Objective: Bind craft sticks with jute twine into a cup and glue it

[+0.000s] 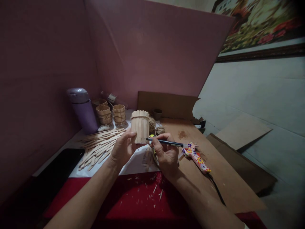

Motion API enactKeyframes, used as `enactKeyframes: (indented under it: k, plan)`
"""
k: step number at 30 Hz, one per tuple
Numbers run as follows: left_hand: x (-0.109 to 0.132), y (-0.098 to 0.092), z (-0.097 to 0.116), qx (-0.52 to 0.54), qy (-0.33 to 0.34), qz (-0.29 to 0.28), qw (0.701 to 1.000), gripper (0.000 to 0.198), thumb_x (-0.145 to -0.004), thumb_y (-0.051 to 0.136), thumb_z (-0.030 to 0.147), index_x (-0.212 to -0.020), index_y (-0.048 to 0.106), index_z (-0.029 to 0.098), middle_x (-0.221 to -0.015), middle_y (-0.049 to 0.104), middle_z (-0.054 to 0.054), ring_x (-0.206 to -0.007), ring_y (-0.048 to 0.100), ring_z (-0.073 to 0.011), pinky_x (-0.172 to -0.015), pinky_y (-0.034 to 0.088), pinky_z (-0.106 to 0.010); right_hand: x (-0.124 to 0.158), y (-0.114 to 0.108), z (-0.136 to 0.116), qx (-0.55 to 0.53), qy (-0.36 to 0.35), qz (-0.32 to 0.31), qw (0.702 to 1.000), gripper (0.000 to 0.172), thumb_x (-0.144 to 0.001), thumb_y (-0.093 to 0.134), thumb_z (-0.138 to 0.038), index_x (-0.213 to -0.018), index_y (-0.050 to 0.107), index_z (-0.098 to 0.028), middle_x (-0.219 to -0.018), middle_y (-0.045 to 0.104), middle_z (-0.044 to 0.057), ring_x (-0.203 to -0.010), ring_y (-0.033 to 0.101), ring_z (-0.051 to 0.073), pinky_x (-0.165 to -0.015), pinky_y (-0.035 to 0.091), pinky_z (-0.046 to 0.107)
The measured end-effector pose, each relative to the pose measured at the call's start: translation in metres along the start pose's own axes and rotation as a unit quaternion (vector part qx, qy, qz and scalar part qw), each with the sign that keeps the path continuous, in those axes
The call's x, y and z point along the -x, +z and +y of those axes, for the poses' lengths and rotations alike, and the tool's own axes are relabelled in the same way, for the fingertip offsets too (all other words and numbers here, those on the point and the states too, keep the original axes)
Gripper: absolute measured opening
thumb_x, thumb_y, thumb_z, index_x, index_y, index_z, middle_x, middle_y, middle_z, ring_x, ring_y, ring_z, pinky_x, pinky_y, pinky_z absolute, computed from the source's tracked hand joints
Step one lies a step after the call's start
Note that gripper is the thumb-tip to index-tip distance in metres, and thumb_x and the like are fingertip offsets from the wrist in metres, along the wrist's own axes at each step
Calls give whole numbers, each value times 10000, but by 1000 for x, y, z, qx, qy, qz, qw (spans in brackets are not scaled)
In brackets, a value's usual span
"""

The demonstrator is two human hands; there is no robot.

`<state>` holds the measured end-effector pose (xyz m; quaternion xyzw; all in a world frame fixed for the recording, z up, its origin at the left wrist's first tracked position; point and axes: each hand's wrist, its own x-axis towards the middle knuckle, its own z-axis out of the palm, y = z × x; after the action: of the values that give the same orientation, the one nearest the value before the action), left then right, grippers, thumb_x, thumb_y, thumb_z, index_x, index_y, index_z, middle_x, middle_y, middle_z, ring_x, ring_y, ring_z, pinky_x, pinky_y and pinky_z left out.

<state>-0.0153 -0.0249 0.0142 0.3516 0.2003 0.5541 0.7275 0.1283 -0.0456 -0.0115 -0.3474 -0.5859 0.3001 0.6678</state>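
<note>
A small cup made of upright wooden craft sticks (140, 127), with twine tied round it near the top, is held up in front of me. My left hand (124, 148) grips it from the left and below, thumb on the stick wall. In my right hand (166, 154) is a dark pen (170, 143), its tip at the lower right of the cup's wall. Whether the tip touches the wood I cannot tell. Behind my right hand, yellow-handled scissors (155, 157) are partly hidden. Balls of twine (160, 130) lie just behind.
Loose craft sticks (100, 151) lie on white paper at left, near a purple bottle (85, 114) and finished stick cups (119, 114). A flowered glue gun (196, 157) with a cord rests on brown board (228, 187). Wood shavings litter the red cloth (133, 200).
</note>
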Motion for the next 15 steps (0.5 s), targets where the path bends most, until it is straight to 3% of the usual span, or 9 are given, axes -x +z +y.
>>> enactKeyframes:
  k: [7,15]
  plan:
    - [-1,-1,1,1,18,21,1000,530,-746,564,183,-1272,517,138,-1007,699,-96,-876,677,-230,-790,565,-356,0,-1,-3,-6,6,19,1000,135,-860,609,-329,-847,536,-215,-716,593,-18,-648,582,127,-636,480,277]
    - [-4,-5,2,36,-19,-8,999,488,-758,542,201,-1228,548,68,-987,712,-142,-920,670,-265,-829,543,-388,-2,-1,-12,-65,12,8,998,166,-861,607,-358,-842,535,-210,-700,592,-23,-641,586,124,-619,479,265]
